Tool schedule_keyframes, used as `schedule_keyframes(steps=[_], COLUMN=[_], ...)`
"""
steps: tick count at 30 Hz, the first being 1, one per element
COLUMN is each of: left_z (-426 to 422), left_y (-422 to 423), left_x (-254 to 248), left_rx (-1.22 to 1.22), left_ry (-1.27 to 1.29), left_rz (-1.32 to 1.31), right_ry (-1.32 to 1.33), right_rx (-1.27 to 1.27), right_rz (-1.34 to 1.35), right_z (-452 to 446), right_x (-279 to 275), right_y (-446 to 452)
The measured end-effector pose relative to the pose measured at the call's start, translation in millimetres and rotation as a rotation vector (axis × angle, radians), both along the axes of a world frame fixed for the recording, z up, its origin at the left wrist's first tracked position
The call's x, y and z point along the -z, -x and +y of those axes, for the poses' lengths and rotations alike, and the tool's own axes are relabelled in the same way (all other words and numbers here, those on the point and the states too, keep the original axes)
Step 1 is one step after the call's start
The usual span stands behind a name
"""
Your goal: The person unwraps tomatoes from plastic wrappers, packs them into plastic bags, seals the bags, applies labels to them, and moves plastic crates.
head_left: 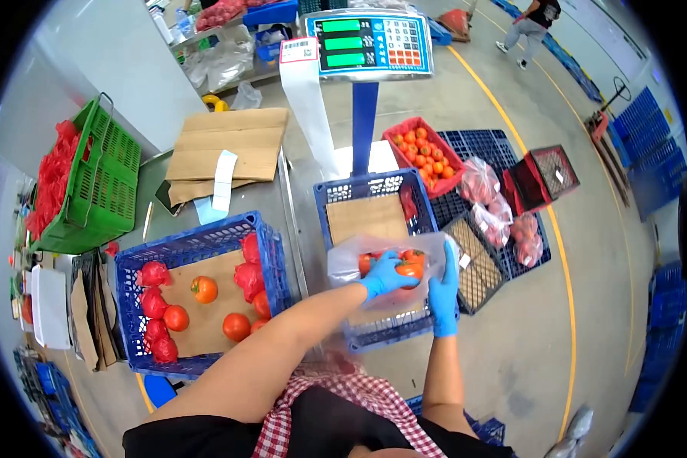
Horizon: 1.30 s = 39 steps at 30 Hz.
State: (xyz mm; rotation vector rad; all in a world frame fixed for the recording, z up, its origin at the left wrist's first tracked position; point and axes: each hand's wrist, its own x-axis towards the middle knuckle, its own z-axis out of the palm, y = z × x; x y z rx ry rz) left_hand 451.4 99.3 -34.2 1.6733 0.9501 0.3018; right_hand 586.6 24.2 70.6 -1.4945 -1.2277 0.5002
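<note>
My left hand, in a blue glove, reaches into the mouth of a clear plastic bag with its fingers closed round a tomato. More tomatoes lie beside it in the bag, partly covered by the hand. On the right, my gloved right hand grips the bag's edge, its fingers pointing up along the side. Underneath is a blue crate lined with cardboard. To the left, another blue crate holds loose tomatoes and several red-wrapped bundles.
A scale display on a blue post stands ahead. Left are flat cardboard and a green crate. On the right, a red-lined crate of tomatoes and filled bags sit by a dark pallet. A person walks farther back.
</note>
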Motion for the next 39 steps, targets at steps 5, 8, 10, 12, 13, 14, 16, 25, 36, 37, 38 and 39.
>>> schedule_keyframes(steps=[5,8,10,12,13,14,16,25,36,37,38,39], left_z=[11,12,6,-1,-6,-9,-15,-47,-46,-47,-50,-57], left_y=[32,52,59,84,104,125,178,489,485,475,467,458], left_x=[-34,1,-83,-150,-175,-198,-219,-163,-119,-113,-109,-112], left_rx=[0.108,0.343,0.603,0.693,0.611,0.475,0.062,-0.989,-0.472,-0.344,-0.301,-0.256], left_ry=[-0.301,-0.244,-0.109,0.076,0.158,0.214,0.249,-0.258,-0.364,-0.460,-0.514,-0.567], left_rz=[0.306,0.004,0.241,0.171,0.067,-0.030,-0.216,0.113,0.288,0.420,0.534,0.650], right_ry=[0.007,0.035,0.054,0.015,0.019,0.022,0.033,0.458,0.306,0.113,0.298,0.354], right_rx=[0.068,0.054,0.035,0.043,0.019,-0.009,-0.068,-0.800,-1.172,-1.199,-1.235,-1.253], right_rz=[-0.120,-0.073,-0.057,-0.218,-0.211,-0.202,-0.191,-0.207,-0.050,-0.590,-0.616,-0.797], right_z=[5,7,9,13,11,11,8,-15,6,7,6,5], right_x=[-24,-12,-10,-28,-38,-47,-56,-74,-156,-145,-134,-108], right_y=[28,28,23,30,36,41,50,76,311,326,343,362])
